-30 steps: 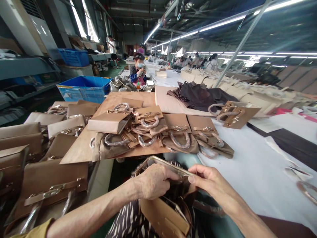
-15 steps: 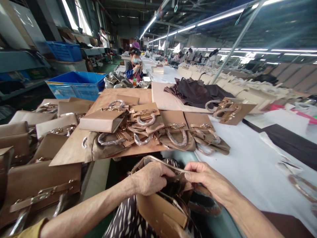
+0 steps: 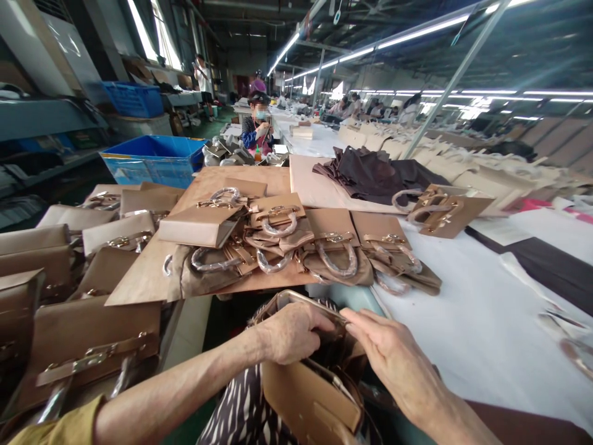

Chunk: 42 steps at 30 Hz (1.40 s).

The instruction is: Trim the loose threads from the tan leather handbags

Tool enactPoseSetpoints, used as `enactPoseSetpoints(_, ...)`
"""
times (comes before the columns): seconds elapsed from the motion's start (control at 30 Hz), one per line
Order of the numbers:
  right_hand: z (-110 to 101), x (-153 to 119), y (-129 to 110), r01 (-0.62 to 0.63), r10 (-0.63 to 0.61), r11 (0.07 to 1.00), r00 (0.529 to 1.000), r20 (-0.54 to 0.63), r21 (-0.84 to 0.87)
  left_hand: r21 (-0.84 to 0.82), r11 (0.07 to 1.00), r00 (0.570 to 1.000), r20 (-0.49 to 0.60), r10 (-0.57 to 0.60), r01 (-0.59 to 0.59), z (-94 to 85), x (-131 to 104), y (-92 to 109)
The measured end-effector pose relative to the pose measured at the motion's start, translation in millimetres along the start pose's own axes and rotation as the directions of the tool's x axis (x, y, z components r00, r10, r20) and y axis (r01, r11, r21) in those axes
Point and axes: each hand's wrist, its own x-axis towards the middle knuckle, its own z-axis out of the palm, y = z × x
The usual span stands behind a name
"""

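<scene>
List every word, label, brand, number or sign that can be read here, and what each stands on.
None can be read.
Foreground handbag: no lettering visible on the side that shows.
Gold-tone fittings on the tabletop handbags: too small to tell whether anything is engraved.
Near blue crate: no legible marking.
Small orange bottle: too small to read any label.

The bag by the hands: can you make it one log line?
bag: open; left hand: holding rim; right hand: touching rim; more bags: on board
</scene>
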Motion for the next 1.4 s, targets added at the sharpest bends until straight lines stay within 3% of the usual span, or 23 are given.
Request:
enactPoseSetpoints(0.17,1,2,0,0.020,-0.020,1.000,1.000,0.011,-0.007,0.001,1.000,1.000,-0.015,-0.027,0.027,-2.4,1,3)
enactPoseSetpoints(0.33,-2,5,2,-0.121,0.113,0.953,0.993,0.043,0.276,-0.024,0.995,0.995,0.022,-0.096,0.096,-1.4,2,-2)
enactPoseSetpoints(0.4,-1,6,7,-0.228,0.195,0.868,0.973,0.119,0.441,-0.030,0.996,0.996,0.017,-0.087,0.087,-0.2,2,-4)
enactPoseSetpoints(0.5,3,8,19,-0.421,0.288,0.646,0.907,0.308,0.637,-0.036,0.997,0.997,-0.004,-0.074,0.074,1.4,2,-4)
enactPoseSetpoints(0.57,4,10,26,-0.473,0.281,0.537,0.881,0.380,0.698,-0.050,0.995,0.997,-0.003,-0.082,0.082,2.4,2,-2)
enactPoseSetpoints(0.63,3,12,30,-0.467,0.254,0.502,0.884,0.392,0.728,-0.067,0.994,0.996,0.008,-0.089,0.089,3.2,2,2)
enactPoseSetpoints(0.8,-3,13,31,-0.434,0.263,0.595,0.901,0.346,0.677,-0.076,0.992,0.994,0.028,-0.104,0.106,4.4,5,7)
enactPoseSetpoints(1.03,-2,13,24,-0.388,0.277,0.746,0.920,0.278,0.541,0.007,0.993,0.992,0.026,-0.120,0.120,1.2,8,-1)
enactPoseSetpoints(1.17,1,7,20,-0.336,0.257,0.823,0.939,0.227,0.458,0.174,0.971,0.985,-0.084,-0.151,0.164,0.4,7,4)
enactPoseSetpoints(1.4,0,-4,14,-0.233,0.205,0.902,0.972,0.112,0.363,0.432,0.848,0.939,-0.282,-0.195,0.306,8.2,3,26)
